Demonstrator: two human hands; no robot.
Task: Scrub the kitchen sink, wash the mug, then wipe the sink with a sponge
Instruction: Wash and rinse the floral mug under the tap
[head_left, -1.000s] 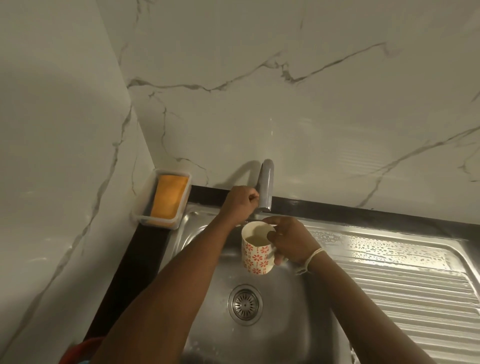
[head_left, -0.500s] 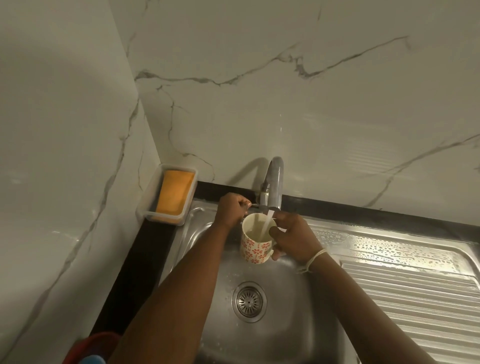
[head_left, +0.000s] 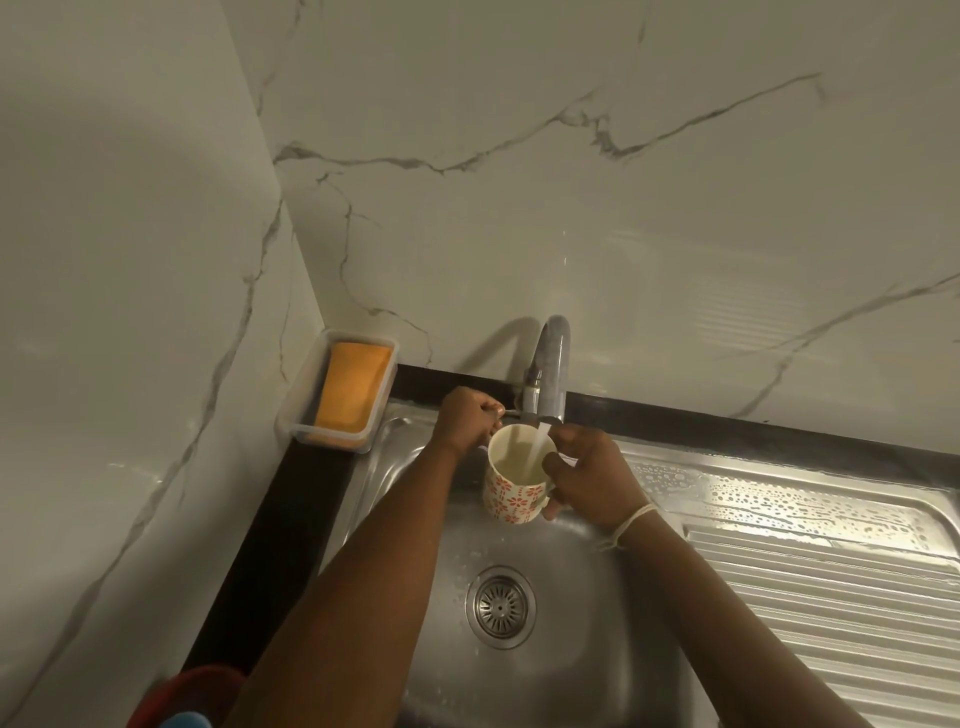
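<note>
A white mug (head_left: 511, 499) with red flower print hangs upright over the steel sink (head_left: 571, 582), under the grey tap (head_left: 551, 364). Water streams from the spout into the mug. My right hand (head_left: 592, 480) grips the mug by its handle and rim side. My left hand (head_left: 467, 421) is curled round the thin tap lever just left of the spout. An orange sponge (head_left: 350, 387) lies in a clear plastic tray (head_left: 298, 415) in the left back corner.
The drain strainer (head_left: 500, 607) sits in the basin floor below the mug. A wet ribbed draining board (head_left: 810, 571) stretches to the right. Marble walls close in behind and to the left. Something red and blue (head_left: 179, 699) shows at the bottom left edge.
Water has started running from the tap into the mug. The mug has moved up and under the spout, and my left hand stays on the lever.
</note>
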